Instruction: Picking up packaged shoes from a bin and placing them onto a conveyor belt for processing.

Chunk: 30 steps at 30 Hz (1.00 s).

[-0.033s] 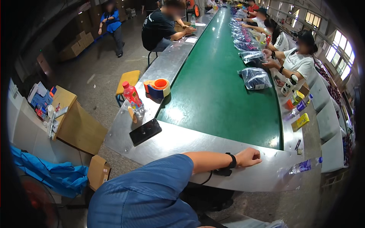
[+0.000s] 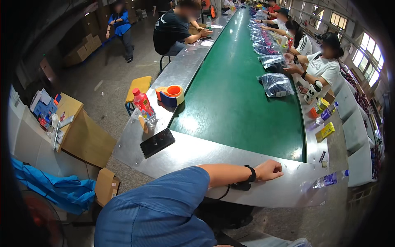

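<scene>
My left hand rests on the metal edge of the table at the near end of a green conveyor belt. Its fingers are curled in loosely, and nothing shows in them. A black wristband is on that wrist, and a dark cable with a small black piece lies under the forearm. My blue sleeve fills the lower middle. To the left of the arm, a black phone lies flat on the metal. My right hand is out of the picture.
A red-capped bottle and an orange tape dispenser stand on the left rim. A purple-labelled bottle lies at right. Bagged goods line the belt's right side, where co-workers sit. A yellow stool stands left.
</scene>
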Each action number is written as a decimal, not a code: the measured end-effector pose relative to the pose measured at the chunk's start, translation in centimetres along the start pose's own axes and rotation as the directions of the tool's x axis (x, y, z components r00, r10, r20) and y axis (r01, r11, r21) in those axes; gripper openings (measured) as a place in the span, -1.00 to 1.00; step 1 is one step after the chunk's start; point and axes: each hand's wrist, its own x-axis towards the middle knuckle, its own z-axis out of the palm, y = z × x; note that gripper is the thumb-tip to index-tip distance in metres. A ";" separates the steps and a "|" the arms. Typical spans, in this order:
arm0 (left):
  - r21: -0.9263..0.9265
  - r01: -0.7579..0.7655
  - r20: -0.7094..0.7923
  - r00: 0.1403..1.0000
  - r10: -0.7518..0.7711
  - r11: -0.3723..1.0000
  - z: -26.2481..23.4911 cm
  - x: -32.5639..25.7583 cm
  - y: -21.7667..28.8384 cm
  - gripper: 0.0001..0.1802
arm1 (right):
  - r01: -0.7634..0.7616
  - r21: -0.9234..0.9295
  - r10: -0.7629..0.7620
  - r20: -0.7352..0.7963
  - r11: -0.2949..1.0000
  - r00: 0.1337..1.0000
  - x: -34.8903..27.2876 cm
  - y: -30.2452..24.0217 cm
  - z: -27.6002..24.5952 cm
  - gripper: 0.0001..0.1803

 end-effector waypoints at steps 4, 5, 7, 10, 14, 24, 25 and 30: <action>0.025 0.006 0.013 1.000 -0.006 1.000 -0.1 0.0 0.0 -0.71 | 0.270 -0.375 -0.329 -0.103 0.887 0.939 -1.6 -0.2 -0.5 -0.79; 0.024 -0.006 -0.005 1.000 0.007 1.000 -0.2 0.0 -0.1 -0.71 | 0.262 -0.372 -0.326 -0.119 0.891 0.938 -1.8 -0.3 -0.8 -0.79; -0.011 -0.001 -0.012 1.000 0.001 1.000 -0.2 -0.2 -0.3 -0.70 | 0.328 -0.373 -0.356 -0.009 0.868 0.934 -1.2 -0.7 -1.4 -0.75; -0.016 0.015 0.006 1.000 -0.015 1.000 -0.2 -0.1 -0.1 -0.70 | 0.239 -0.285 -0.268 -0.069 0.928 0.961 2.0 2.4 -3.6 -0.75; 0.009 -0.005 0.019 1.000 0.005 1.000 0.6 0.4 -1.1 -0.71 | 0.223 -0.254 -0.248 -0.069 0.941 0.966 -0.3 -0.3 -1.7 -0.74; 0.010 0.052 0.064 0.997 -0.052 0.999 0.7 0.2 -0.8 -0.67 | 0.169 -0.190 -0.188 -0.091 0.967 0.978 -0.3 -0.4 -2.1 -0.73; 0.017 0.044 0.058 0.997 -0.045 0.999 0.7 0.2 -1.2 -0.67 | 0.165 -0.185 -0.185 -0.099 0.969 0.978 -0.1 -0.2 -2.4 -0.73; 0.041 0.016 0.057 0.998 -0.018 0.999 1.0 0.4 -1.1 -0.66 | 0.222 -0.127 -0.238 -0.126 0.967 0.963 4.3 4.5 -4.0 -0.73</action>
